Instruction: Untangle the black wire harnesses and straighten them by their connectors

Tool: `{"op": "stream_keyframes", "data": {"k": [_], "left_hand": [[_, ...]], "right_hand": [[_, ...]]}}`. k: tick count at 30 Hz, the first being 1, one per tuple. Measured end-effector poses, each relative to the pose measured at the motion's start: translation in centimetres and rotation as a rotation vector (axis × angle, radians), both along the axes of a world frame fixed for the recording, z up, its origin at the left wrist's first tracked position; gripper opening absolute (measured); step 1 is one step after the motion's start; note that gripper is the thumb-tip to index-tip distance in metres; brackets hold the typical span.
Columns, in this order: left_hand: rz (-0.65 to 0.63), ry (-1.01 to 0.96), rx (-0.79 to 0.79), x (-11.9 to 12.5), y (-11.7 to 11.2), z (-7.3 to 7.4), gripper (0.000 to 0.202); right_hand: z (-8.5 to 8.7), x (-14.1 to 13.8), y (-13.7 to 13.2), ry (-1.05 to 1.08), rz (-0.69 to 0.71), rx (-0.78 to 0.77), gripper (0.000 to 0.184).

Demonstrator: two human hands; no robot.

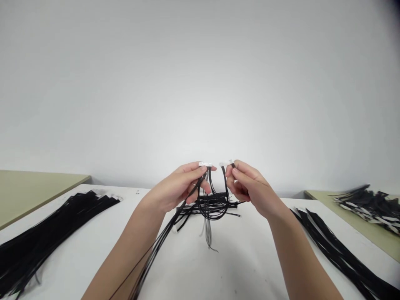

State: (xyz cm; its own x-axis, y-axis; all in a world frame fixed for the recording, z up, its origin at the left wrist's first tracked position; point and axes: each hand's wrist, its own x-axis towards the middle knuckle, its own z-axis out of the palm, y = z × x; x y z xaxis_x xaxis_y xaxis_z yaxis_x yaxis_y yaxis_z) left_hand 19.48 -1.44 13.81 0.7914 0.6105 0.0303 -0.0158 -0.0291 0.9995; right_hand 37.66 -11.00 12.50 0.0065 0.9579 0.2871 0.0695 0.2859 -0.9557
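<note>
My left hand (184, 183) pinches a white connector (205, 164) that has several black wires coming out of it. These wires (153, 250) run down past my left wrist toward the front edge of the view. Just to the right, my right hand (245, 181) is closed on a cable with a small white connector (231, 162). A second pale connector (222, 164) shows at its fingertips, on a black cable loop (225, 204) that hangs between the hands. A small gap separates the connectors of the two hands.
Behind and below the hands lies a pile of black cables (190, 208) on the white table (200, 266). A thick black cable bundle (56, 229) lies at left, another bundle (337, 250) at right. More cables with white ends (375, 208) rest on the right greenish board (350, 200).
</note>
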Motion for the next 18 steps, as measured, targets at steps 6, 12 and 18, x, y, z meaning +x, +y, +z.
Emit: {"op": "stream_keyframes", "data": {"k": [6, 12, 18], "left_hand": [[-0.114, -0.041, -0.023, 0.0, -0.4, -0.1, 0.032], [-0.178, -0.074, 0.039, 0.1, -0.8, -0.2, 0.034], [-0.262, -0.072, 0.031, -0.2, -0.5, -0.2, 0.035]], "right_hand": [[-0.4, -0.6, 0.5, 0.085, 0.053, 0.006, 0.023], [-0.5, -1.2, 0.5, 0.091, 0.040, 0.007, 0.024], [-0.7, -1.3, 0.5, 0.119, 0.068, 0.000, 0.025]]}}
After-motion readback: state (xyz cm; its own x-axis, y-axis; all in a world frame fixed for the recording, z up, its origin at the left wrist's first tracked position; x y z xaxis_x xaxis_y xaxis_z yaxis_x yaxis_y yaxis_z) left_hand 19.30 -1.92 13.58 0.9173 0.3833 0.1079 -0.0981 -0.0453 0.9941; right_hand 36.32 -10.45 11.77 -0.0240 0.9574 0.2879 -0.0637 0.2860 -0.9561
